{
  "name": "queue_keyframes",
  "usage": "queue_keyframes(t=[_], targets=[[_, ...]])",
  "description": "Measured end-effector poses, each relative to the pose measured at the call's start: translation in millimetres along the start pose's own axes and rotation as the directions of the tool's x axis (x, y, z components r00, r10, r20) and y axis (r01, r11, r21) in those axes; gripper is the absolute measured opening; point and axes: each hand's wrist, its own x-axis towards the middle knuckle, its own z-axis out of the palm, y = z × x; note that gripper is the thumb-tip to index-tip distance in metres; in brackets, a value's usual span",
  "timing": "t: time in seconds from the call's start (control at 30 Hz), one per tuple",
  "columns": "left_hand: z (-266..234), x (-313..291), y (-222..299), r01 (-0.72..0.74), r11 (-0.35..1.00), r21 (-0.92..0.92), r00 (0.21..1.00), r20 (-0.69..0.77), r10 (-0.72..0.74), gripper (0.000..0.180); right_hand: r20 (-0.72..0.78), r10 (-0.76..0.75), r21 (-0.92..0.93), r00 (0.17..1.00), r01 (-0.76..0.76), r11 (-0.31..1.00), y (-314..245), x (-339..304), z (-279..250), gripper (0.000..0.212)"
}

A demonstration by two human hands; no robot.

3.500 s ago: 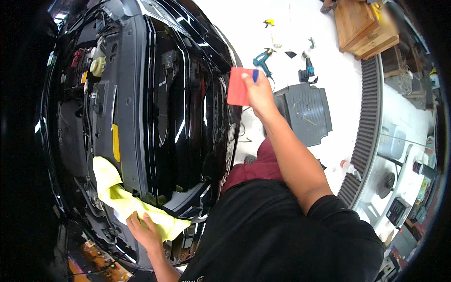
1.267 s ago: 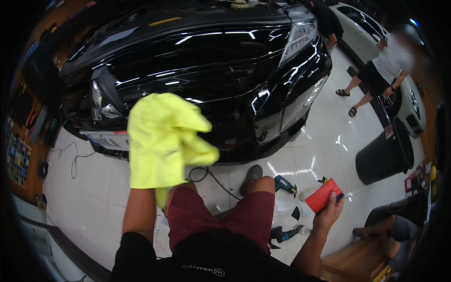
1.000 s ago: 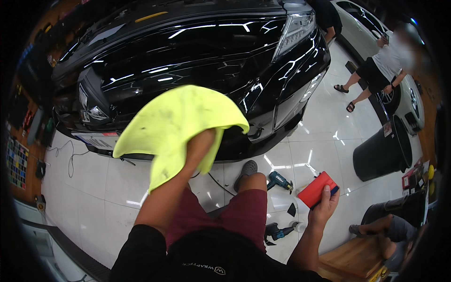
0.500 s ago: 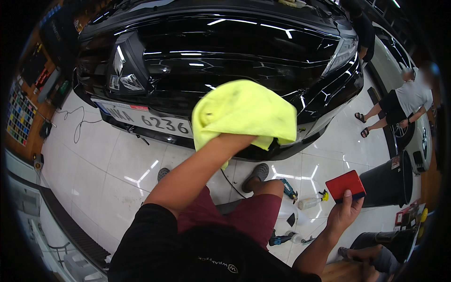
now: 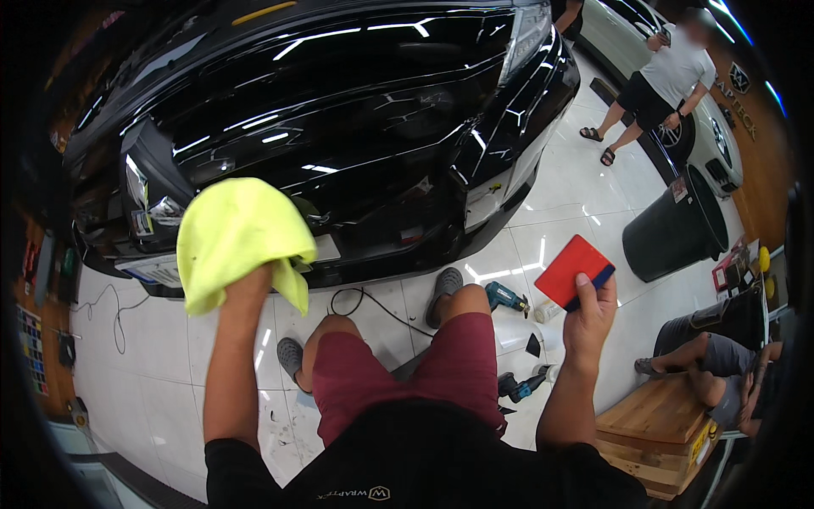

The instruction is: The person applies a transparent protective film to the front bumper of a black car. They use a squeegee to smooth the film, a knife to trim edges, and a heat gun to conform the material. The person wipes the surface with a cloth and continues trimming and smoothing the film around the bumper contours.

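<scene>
A fluorescent yellow cloth (image 5: pixel 242 233) drapes over my left hand (image 5: pixel 248 284), which has it in its grip with the fingers hidden underneath. The cloth is in front of the lower front of a glossy black car (image 5: pixel 356 161) and covers part of its number plate (image 5: pixel 326 248); whether it touches the car I cannot tell. Away from the car on the right, my right hand (image 5: pixel 593 312) pinches a flat red squeegee card (image 5: pixel 566 270) with a dark blue edge, thumb on top. The car's headlight (image 5: pixel 527 38) is at upper right.
By my right foot lie a teal power tool (image 5: pixel 506 299) and, nearer, a second one (image 5: pixel 526 386). A black cable (image 5: pixel 365 297) crosses the tiles. Farther right are a dark bin (image 5: pixel 674 229), a standing person (image 5: pixel 674 72), a seated person (image 5: pixel 725 382) and a wooden bench (image 5: pixel 657 416).
My left hand has moved left and slightly down with the cloth, uncovering the middle of the bumper. The right hand with the squeegee has shifted up and left. The view has turned rightward.
</scene>
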Motion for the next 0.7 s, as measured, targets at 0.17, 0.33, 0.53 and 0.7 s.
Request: queue_keyframes(t=[0.17, 0.33, 0.53, 0.7], targets=[[13, 38, 116, -0.039, 0.980, -0.195, 0.981, 0.181, 0.075, 0.056, 0.066, -0.067, -0.055, 0.996, 0.071, 0.996, -1, 10, 21, 0.028], [40, 76, 187, -0.190, 0.943, -0.273, 0.980, 0.004, 0.198, 0.039, 0.029, -0.046, -0.063, 0.999, 0.048, 0.997, 7, 20, 3, 0.025], [43, 110, 247, -0.161, 0.926, -0.342, 0.982, 0.041, 0.186, 0.034, -0.075, 0.010, -0.104, 0.997, -0.018, 0.994, 29, 12, -58, 0.029], [8, 143, 272, 0.031, 0.912, -0.409, 0.949, 0.299, 0.102, 0.031, -0.072, 0.011, -0.098, 0.997, -0.018, 0.995, 3, 9, -80, 0.027]])
